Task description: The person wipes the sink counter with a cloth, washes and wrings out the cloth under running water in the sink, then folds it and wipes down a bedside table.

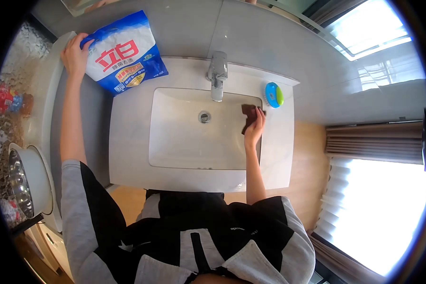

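My left hand [75, 54] pinches the upper left corner of a blue and white laundry detergent bag [125, 57]. The bag's lower edge reaches the back left corner of the counter; I cannot tell whether it rests there. In my right hand [255, 127] is a dark brown cloth [247, 116], held over the right side of the white sink [175, 156]. A chrome faucet [217, 73] stands behind the basin, its spout pointing toward me. Near my right hand, a blue and green scrub brush [273, 95] lies on the counter.
The white counter [130, 161] surrounds the sink, with a drain [204, 117] in the basin. At far left, a metal-lined pot [35, 180] sits on a ledge. A grey wall [279, 52] rises behind; a curtained window [364, 208] is at right.
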{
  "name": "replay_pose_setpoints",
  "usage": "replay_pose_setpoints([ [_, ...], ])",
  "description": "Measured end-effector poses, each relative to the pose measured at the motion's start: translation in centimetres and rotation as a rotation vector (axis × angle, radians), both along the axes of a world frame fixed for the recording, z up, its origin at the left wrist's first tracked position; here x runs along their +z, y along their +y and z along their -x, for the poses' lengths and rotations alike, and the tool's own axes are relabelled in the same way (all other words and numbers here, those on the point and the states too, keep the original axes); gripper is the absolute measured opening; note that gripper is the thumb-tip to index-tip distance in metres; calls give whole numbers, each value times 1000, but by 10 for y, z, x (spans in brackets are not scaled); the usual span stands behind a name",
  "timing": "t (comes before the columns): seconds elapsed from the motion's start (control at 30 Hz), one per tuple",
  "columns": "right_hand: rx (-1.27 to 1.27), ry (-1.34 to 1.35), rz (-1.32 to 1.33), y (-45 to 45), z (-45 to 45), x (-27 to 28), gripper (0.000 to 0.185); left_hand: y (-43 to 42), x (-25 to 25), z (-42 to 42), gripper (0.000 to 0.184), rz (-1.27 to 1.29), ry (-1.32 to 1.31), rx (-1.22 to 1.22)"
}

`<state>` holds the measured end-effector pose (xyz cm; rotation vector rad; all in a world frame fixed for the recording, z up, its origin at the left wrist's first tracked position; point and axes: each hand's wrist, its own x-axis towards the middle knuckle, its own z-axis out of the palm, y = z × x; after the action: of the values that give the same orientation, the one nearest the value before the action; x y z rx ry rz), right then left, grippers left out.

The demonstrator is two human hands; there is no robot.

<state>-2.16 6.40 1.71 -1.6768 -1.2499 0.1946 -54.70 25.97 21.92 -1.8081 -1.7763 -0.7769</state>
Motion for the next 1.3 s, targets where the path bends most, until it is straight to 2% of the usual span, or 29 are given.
replay_pose_setpoints([
  [0.07, 19, 177, -71, 26, 18, -3, 40, 6, -11, 5, 23, 15, -53, 15],
  [0.1, 4, 232, -93, 40, 26, -2, 38, 4, -13, 3, 29, -6, -16, 42],
  [0.17, -52, 507, -96, 73, 33, -1, 35, -7, -12, -14, 41, -43, 65, 97],
  [0.2, -104, 711, -157, 90, 37, 1, 33, -13, -12, -26, 46, -109, 8, 104],
  [0.23, -106, 746, -170, 109, 25, -18, 32, -23, -12, -41, 51, -173, -49, 111],
  [0.3, -260, 674, -291, 136, 26, -15, 31, -42, -19, -66, 59, -216, -134, 74],
  [0.37, -507, 238, -162, 154, 20, -22, 34, -64, -38, -100, 60, -147, -222, -23],
  [0.4, -502, 202, -214, 158, 23, -26, 33, -73, -55, -112, 60, -36, -347, -111],
  [0.43, -459, 71, -145, 157, 24, -30, 30, -80, -76, -129, 57, 41, -414, -171],
  [0.47, -416, -60, -77, 151, 25, -34, 28, -86, -99, -143, 55, 130, -404, -322],
  [0.6, -314, -394, 7, 147, 33, -45, 28, -107, -163, -198, 54, 572, -184, -481],
  [0.63, -297, -461, 35, 144, 39, -43, 30, -107, -173, -206, 54, 588, -178, -524],
  [0.7, -174, -451, 64, 141, 55, -49, 33, -105, -187, -216, 53, 618, -166, -610],
  [0.77, 12, -432, 23, 129, 79, -52, 43, -103, -179, -223, 51, 613, -182, -613],
  [0.87, -70, -325, 10, 114, 137, -41, 56, -104, -176, -219, 51, 593, -203, -576],
  [0.97, 16, 58, 204, 98, 178, -23, 54, -109, -173, -205, 51, 578, -268, -504],
  [1.0, 45, -42, 95, 98, 187, -27, 56, -112, -177, -197, 51, 561, -297, -486],
  [1.17, 231, -329, 167, 112, 221, -27, 71, -115, -187, -175, 53, 557, -327, -471],
  [1.3, 533, -413, 172, 125, 211, -24, 63, -101, -184, -183, 59, 461, -336, -531],
])
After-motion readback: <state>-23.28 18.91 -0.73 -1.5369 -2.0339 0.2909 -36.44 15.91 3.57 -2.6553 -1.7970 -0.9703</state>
